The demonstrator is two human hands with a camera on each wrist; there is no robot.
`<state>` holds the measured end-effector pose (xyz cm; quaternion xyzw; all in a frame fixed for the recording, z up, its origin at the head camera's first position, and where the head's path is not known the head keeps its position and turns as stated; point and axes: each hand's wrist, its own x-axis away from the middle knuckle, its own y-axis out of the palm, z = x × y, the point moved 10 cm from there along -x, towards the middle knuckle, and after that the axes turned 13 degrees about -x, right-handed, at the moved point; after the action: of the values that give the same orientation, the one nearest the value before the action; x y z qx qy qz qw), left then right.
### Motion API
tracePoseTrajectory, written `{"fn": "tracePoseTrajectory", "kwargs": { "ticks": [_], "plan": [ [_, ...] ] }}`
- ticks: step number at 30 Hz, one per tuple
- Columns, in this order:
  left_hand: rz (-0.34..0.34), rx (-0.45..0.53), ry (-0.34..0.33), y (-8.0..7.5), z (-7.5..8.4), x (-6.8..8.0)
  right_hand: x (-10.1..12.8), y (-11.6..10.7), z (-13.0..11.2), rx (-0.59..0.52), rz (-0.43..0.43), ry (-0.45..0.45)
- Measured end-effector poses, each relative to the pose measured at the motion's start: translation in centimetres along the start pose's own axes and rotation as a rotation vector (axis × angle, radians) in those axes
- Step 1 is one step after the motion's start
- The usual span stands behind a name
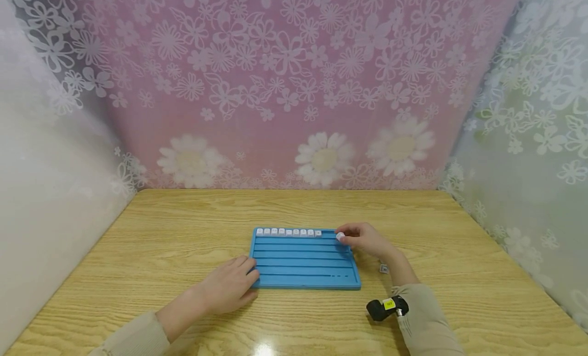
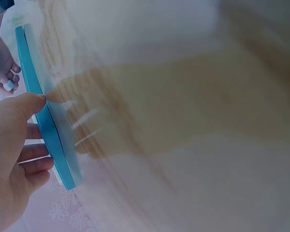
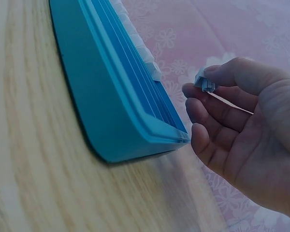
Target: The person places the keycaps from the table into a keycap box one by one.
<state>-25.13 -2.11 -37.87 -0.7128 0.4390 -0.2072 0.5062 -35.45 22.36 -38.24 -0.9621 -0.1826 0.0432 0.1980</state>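
A blue keycap tray [image 1: 300, 269] with several long slots lies flat on the table. Several white keycaps [image 1: 289, 233] stand in its far slot, lined up from the left end; a gap shows at the right of that row. My left hand [image 1: 231, 284] holds the tray's near left corner; in the left wrist view the thumb [image 2: 33, 102] lies on one side of the edge and the fingers on the other. With thumb and index finger, my right hand [image 1: 365, 239] pinches one white keycap [image 3: 204, 82] above the tray's far right corner. Its hollow, stemmed underside shows in the right wrist view.
One loose keycap [image 1: 384, 268] lies on the wooden table [image 1: 184, 218] right of the tray, beside the right forearm. A black camera [image 1: 386, 308] with a yellow label is on the right wrist. Flowered curtains [image 1: 285, 90] hang behind and beside the table.
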Motion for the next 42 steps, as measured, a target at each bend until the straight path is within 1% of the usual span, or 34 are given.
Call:
{"fn": "tracePoseTrajectory", "kwargs": {
  "ticks": [8,11,19,26,33,38,42],
  "plan": [
    [-0.002,0.009,0.002,0.01,0.06,0.00,-0.20,0.06,0.17,-0.015,0.004,0.008],
    [-0.006,0.012,-0.001,0.18,0.05,0.03,-0.33,0.20,0.27,-0.030,-0.011,0.008],
    [0.018,0.016,-0.002,0.17,0.02,0.11,-0.33,0.62,-0.22,-0.062,-0.043,-0.001],
    [0.011,0.013,-0.004,0.32,-0.09,0.01,-0.56,0.55,0.01,-0.067,-0.040,-0.008],
    [0.029,0.011,-0.002,0.13,-0.09,0.07,-0.73,0.65,0.15,-0.104,-0.045,-0.018],
    [0.008,0.010,-0.004,0.32,-0.14,0.02,-0.75,0.54,0.21,-0.132,-0.034,-0.018],
    [-0.013,0.013,-0.006,0.49,-0.18,-0.02,-0.78,0.34,0.47,-0.127,-0.013,-0.008]
  ]
}}
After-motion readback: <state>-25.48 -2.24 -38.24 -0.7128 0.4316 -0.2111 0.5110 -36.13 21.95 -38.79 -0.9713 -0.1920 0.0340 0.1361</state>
